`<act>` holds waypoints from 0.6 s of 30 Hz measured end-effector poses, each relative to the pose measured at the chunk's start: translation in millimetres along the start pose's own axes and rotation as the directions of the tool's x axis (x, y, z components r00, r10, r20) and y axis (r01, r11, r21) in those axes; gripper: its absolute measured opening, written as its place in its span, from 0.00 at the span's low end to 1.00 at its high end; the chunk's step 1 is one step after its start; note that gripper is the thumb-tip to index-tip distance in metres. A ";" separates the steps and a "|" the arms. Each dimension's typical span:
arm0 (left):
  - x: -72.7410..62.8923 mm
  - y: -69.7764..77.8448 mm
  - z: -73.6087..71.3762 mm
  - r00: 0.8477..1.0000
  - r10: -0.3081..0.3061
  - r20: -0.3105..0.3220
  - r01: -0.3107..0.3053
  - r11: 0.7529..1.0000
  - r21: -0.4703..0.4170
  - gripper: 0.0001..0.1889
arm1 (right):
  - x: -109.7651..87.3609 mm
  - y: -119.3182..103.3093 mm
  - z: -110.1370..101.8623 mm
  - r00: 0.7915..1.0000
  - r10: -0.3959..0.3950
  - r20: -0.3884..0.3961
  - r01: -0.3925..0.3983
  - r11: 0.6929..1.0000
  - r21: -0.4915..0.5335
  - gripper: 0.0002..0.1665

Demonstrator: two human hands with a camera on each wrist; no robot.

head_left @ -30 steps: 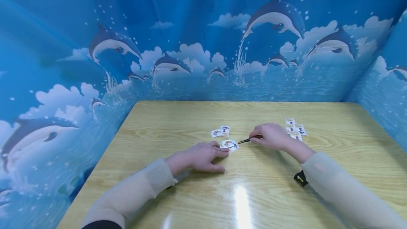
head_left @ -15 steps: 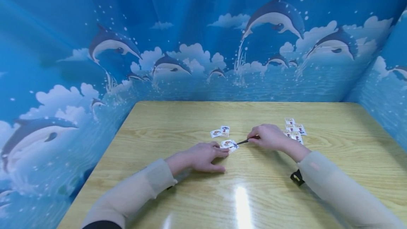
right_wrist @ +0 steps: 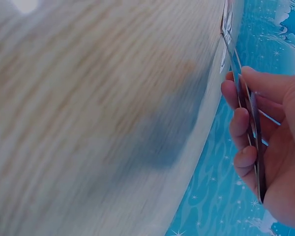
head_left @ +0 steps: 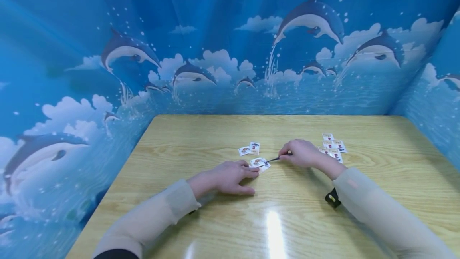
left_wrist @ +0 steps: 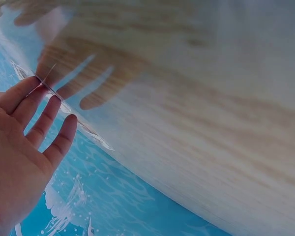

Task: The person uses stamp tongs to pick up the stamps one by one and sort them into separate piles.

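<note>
Small white stickers or cards (head_left: pixel 257 162) with coloured figures lie overlapping on the table, mid-view in the head view. My left hand (head_left: pixel 231 177) rests its fingertips on their left edge, fingers spread and fairly straight. In the left wrist view the left hand (left_wrist: pixel 27 135) has its fingertips at the tabletop and a thin edge there. My right hand (head_left: pixel 301 153) pinches dark tweezers (head_left: pixel 276 159) between thumb and fingers. Their tips meet the right side of the overlapping pieces. The right wrist view shows the tweezers (right_wrist: pixel 259 172) lying along the curled fingers, their tips at the tabletop.
A second small cluster of printed pieces (head_left: pixel 244 151) lies just beyond. Another group of several pieces (head_left: pixel 338 145) lies to the right, partly behind the right hand. The wooden table (head_left: pixel 201 135) ends at a blue dolphin curtain (head_left: pixel 215 91).
My right hand has moved slightly left with the tweezers, whose tips went from the pieces' right edge onto them. More of the right-hand group shows. The left hand has stayed in place.
</note>
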State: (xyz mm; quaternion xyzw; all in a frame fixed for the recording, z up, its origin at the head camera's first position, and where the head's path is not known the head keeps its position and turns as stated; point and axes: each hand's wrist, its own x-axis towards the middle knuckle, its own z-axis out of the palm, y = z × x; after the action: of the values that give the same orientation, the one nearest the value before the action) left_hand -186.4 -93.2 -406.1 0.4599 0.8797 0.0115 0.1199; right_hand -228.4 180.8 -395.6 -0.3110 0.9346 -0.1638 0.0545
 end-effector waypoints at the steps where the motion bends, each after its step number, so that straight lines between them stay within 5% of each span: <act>1: 0.4 0.2 0.0 1.000 0.001 0.000 -0.001 1.000 0.000 0.34 | -0.3 0.6 0.3 1.000 -0.009 -0.006 0.008 1.000 -0.007 0.07; 18: 1.3 0.8 -0.8 1.000 -0.008 -0.014 0.007 0.999 -0.039 0.35 | -15.6 -0.4 -4.5 0.996 -0.070 -0.063 0.069 0.997 -0.028 0.06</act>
State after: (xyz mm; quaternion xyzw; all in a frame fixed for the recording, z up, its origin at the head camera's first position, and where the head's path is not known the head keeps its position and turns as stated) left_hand -186.6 -91.6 -405.5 0.4540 0.8820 0.0315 0.1225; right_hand -216.6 191.1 -391.3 -0.3387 0.9265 -0.1633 0.0149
